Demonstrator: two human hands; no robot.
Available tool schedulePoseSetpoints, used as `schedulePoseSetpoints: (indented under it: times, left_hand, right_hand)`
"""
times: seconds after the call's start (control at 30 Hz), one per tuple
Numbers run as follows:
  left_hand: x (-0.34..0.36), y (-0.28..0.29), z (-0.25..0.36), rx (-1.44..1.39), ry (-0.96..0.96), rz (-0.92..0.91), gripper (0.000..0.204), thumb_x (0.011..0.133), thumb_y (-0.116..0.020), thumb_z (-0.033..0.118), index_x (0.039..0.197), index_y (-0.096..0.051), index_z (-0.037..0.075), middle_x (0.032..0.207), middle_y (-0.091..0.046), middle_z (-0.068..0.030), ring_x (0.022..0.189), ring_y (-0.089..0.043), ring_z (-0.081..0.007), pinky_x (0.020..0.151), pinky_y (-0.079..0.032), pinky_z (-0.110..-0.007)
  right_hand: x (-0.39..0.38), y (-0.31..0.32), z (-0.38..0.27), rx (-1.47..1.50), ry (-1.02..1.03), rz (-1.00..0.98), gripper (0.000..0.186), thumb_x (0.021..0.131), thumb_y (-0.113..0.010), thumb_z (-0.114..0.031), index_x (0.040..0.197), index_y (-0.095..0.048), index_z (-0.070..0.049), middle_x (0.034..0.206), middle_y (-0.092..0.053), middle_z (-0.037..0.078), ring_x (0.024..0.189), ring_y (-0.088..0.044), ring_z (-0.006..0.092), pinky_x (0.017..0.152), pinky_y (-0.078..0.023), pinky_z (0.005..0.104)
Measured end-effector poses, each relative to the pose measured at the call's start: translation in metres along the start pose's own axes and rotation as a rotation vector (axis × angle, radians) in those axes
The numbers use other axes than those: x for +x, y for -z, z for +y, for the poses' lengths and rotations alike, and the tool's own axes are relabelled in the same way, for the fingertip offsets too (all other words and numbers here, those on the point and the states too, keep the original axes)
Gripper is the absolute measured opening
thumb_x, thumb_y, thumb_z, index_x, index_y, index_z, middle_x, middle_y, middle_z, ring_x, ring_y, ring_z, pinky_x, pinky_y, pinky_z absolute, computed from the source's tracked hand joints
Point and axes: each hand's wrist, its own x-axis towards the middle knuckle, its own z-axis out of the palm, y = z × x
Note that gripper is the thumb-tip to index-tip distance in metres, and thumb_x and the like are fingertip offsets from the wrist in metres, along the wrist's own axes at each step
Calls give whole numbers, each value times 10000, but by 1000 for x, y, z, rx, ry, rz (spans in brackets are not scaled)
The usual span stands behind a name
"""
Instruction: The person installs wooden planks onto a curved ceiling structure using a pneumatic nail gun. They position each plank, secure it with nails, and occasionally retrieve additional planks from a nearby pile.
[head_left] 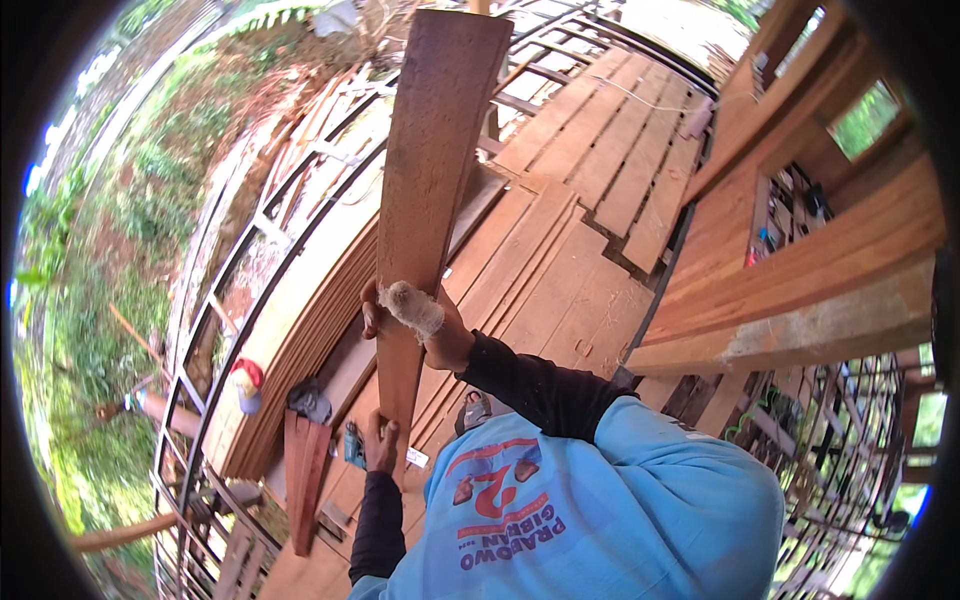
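A long brown wooden plank [430, 150] rises from near my chest toward the top of the view, tilted slightly right. My right hand [448, 333] is closed round its middle, with a whitish wrapping [412, 307] over its thumb lying across the face. Lower down, my left hand [378, 442] grips the plank near its bottom end. Close to the left hand, a teal power tool [354, 445] rests on the floorboards, partly hidden. Dark red wood pieces [305, 470] lie left of it with a grey cap-like item [309, 402] at their end.
A tall stack of boards [290, 350] stands at left beside a metal railing [190, 385], with a red and white cap [247, 385] on its edge. Wooden framing with openings [790, 290] stands at right. Gapped floor planks [610, 130] extend ahead. Sloping greenery [130, 200] lies beyond the railing.
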Motion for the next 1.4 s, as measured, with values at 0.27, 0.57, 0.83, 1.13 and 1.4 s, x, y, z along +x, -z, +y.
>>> schedulePoseSetpoints:
  times: [0.27, 0.57, 0.83, 1.13, 1.4]
  left_hand:
    - [113, -106, 5, -35, 105, -426, 630, 835, -595, 610, 970, -622, -5, 842, -627, -48, 802, -567, -127, 708, -439, -286]
    - [242, -246, 56, 68, 240, -399, 576, 878, -528, 617, 811, -631, 55, 702, -519, 46, 656, -468, -68, 582, -370, -244]
    - [353, -333, 88, 368, 266, -405, 853, 793, -484, 760, 891, -676, -65, 764, -643, -102, 710, -581, -176, 611, -448, -340]
    - [461, -447, 107, 695, 374, -504, 1083, 708, -383, 872, 1050, -634, -125, 1020, -620, -343, 1074, -582, -428, 921, -428, -446]
    - [625, -548, 167, 664, 330, -498, 1038, 723, -432, 843, 1022, -637, -130, 960, -636, -318, 997, -613, -388, 877, -441, -428]
  right_hand:
    - [3, 113, -113, -179, 67, 107, 531, 919, -566, -433, 1237, -478, -17, 1049, -604, 124, 982, -608, 212, 845, -502, 368]
    - [-44, 269, -231, -233, -61, 724, 496, 933, -514, -503, 1186, -545, -78, 1092, -587, 41, 939, -584, 137, 821, -496, 322]
    - [-81, 365, -333, -291, -163, 1003, 326, 955, -522, -397, 1023, -602, -89, 921, -616, 3, 791, -603, 115, 714, -511, 297]
    - [6, 495, -403, -89, -135, 1069, 274, 936, -548, -388, 896, -586, -119, 822, -613, -15, 702, -588, 107, 626, -479, 291]
    - [-56, 687, -462, -343, -265, 1629, 186, 906, -563, -295, 892, -621, -119, 705, -615, 6, 572, -590, 127, 532, -479, 290]
